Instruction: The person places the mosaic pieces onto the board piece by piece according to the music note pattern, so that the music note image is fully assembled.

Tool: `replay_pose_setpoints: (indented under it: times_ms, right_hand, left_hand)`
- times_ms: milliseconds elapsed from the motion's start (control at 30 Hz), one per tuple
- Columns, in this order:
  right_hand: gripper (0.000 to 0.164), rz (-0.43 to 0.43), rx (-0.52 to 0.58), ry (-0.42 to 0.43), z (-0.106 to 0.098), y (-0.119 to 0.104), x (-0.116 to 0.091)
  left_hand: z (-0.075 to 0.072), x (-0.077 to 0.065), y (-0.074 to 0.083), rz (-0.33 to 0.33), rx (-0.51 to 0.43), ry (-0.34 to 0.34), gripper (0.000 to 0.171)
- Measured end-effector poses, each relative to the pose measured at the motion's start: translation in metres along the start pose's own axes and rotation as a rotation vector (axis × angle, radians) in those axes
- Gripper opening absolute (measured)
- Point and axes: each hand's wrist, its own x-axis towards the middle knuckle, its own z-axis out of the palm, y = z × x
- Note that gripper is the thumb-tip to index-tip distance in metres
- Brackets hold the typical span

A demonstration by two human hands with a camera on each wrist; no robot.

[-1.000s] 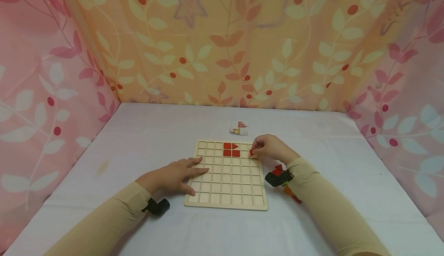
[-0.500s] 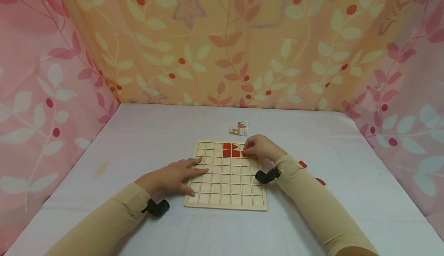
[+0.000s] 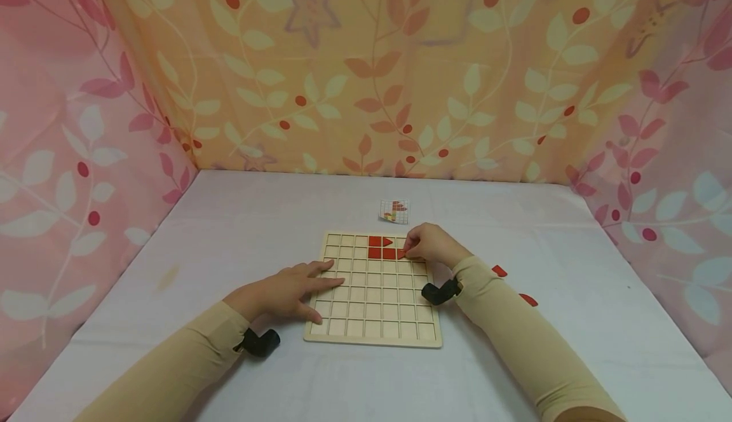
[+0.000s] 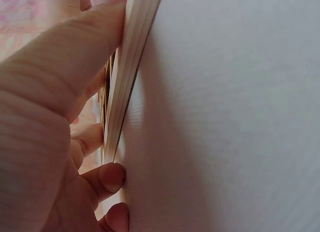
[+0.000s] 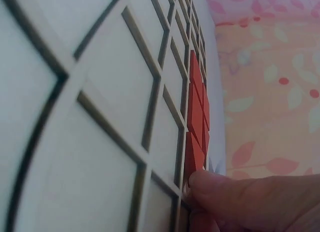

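A wooden grid board [image 3: 354, 307] lies on the table. My left hand [image 3: 280, 292] rests on its left edge with fingers spread; in the left wrist view the thumb [image 4: 75, 56] lies over the board's rim while other fingertips touch the cloth. With thumb and fingers my right hand [image 3: 434, 244] pinches a red triangle [image 5: 194, 154] at its pointed end. This piece sits in the second row, right of two red squares [image 3: 381, 253]. Above them, in the top row, are one more red square [image 3: 374, 241] and a red triangle [image 3: 387, 241].
A small printed card [image 3: 394, 211] with a coloured grid picture lies behind the board. Right of the right forearm are a red piece [image 3: 499, 271] and a rounded red piece [image 3: 528, 299]. Patterned cloth walls [image 3: 366, 91] surround the white table.
My right hand has carried the red triangle leftward from the board's right side and set it down beside the red squares. The left hand has stayed put.
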Motion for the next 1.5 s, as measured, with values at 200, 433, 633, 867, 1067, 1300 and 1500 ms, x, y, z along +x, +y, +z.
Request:
replay_pose_setpoints:
  times_ms: [200,433,633,867,1067,1300,1500]
  right_hand:
    - [0.007,-0.019,-0.040,0.008,0.001,-0.005,0.000]
    - [0.003,-0.029,-0.048,-0.010,-0.002,-0.007,-0.002]
    - [0.005,-0.034,-0.067,-0.008,-0.015,0.003,-0.009]
    - [0.007,-0.019,-0.084,-0.022,-0.033,0.017,-0.027]
    - [0.009,-0.001,-0.084,-0.039,-0.046,0.033,-0.044]
    - [0.009,0.052,-0.080,-0.049,-0.054,0.050,-0.060]
    - [0.010,0.122,-0.036,-0.094,-0.049,0.063,-0.069]
  left_hand:
    - [-0.001,0.001,0.001,0.001,0.009,-0.002,0.079]
    - [-0.001,0.000,0.002,-0.010,0.006,-0.004,0.079]
    - [0.000,0.000,0.002,-0.018,0.009,-0.005,0.079]
    - [0.001,0.000,0.001,-0.012,0.014,-0.001,0.079]
    - [0.001,0.001,0.000,-0.018,0.015,-0.004,0.079]
    - [0.002,0.002,0.000,-0.043,0.005,-0.016,0.079]
    - [0.002,0.003,0.000,-0.063,-0.001,-0.025,0.079]
